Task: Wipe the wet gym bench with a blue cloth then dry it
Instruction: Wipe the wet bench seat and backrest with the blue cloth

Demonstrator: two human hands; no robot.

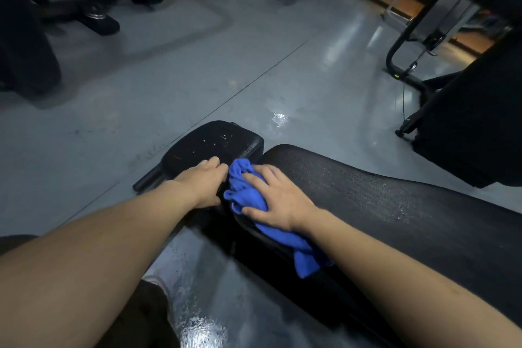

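While droplets bead long black padded gym bench (381, 200), right hand (278, 200) presses bunched blue cloth (245, 192) flat, fingers spread, near its end — left hand (207, 182) grips small black seat pad (209, 147), likely steadying.

Grey floor (158, 87) w/ wet patches, black gym machines (477, 110) around (blurry).
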